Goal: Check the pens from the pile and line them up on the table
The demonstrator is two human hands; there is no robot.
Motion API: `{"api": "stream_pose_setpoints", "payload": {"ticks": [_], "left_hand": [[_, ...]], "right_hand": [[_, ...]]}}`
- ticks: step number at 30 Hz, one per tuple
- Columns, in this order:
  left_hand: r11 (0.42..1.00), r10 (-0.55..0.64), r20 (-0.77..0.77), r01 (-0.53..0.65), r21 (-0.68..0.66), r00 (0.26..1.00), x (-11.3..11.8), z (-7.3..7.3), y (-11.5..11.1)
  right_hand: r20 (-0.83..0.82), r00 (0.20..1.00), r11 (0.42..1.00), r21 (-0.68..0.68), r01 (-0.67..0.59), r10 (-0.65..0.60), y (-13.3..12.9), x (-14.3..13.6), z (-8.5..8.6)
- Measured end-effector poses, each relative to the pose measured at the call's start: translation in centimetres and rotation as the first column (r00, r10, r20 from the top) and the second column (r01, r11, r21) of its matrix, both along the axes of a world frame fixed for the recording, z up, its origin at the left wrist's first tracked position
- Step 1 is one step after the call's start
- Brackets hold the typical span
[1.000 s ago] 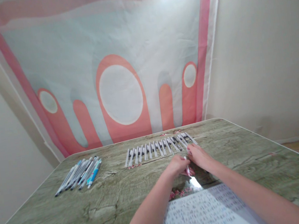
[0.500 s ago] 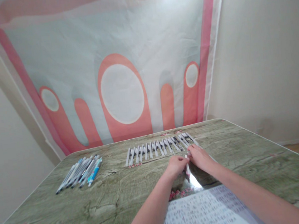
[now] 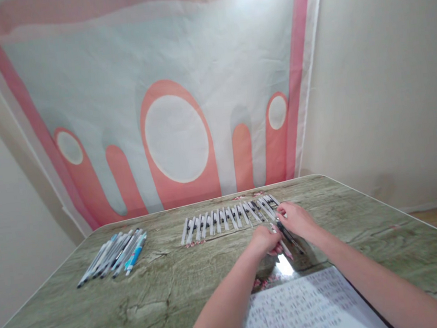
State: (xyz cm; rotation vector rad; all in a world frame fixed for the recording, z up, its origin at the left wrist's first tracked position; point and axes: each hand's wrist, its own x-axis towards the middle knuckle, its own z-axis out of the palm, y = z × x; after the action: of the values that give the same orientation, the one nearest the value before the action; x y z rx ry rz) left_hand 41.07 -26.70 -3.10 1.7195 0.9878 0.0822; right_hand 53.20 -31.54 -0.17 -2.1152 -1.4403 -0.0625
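Observation:
My left hand point(image 3: 265, 240) is closed round a slim pale pen with a pinkish end point(image 3: 286, 250), which slants down toward the paper. Just to its right, my right hand point(image 3: 296, 219) has its fingers pinched at the upper end of a dark pen point(image 3: 291, 238). That pen points toward me, and its lower end is close to the tabletop. Beyond both hands a row of white and black pens point(image 3: 219, 221) lies side by side, the right end of the row close to my right fingertips.
A loose pile of grey, white and blue pens point(image 3: 114, 254) lies at the left on the wood-patterned table point(image 3: 147, 303). A sheet covered in writing point(image 3: 298, 307) lies at the front under my forearms. A printed cloth point(image 3: 214, 54) hangs behind the table.
My hands have come slightly apart, the right one shifting up and to the right. The dark pen now shows below it. The pale pen in my left hand has tilted toward the right.

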Motion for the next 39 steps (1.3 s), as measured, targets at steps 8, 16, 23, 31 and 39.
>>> {"api": "stream_pose_setpoints", "payload": {"ticks": [8, 16, 23, 31, 39], "left_hand": [[0.992, -0.029, -0.044, 0.034, 0.123, 0.999, 0.7, -0.9, 0.8], [0.999, -0.037, 0.091, 0.035, 0.029, 0.995, -2.7, -0.1, 2.0], [0.867, 0.131, 0.108, -0.167, 0.469, 0.985, -12.7, 1.5, 9.3], [0.469, 0.619, -0.171, -0.186, 0.863, 0.767, -27.3, 3.3, 15.6], [0.385, 0.833, -0.306, -0.086, 0.919, 0.461, -33.9, 1.9, 16.6]], "right_hand": [[0.011, 1.000, 0.998, -0.056, -0.006, 0.007, -0.3, -0.6, 0.6], [0.035, 0.992, 0.992, -0.033, -0.122, 0.123, -0.5, -1.5, 0.9], [0.058, 0.883, 0.885, -0.032, -0.464, 0.465, -1.7, -7.2, -1.2], [0.159, 0.842, 0.857, -0.053, -0.513, 0.515, -2.2, -10.2, -3.8], [0.160, 0.848, 0.861, -0.042, -0.506, 0.506, -2.0, -10.2, -4.4]]}}
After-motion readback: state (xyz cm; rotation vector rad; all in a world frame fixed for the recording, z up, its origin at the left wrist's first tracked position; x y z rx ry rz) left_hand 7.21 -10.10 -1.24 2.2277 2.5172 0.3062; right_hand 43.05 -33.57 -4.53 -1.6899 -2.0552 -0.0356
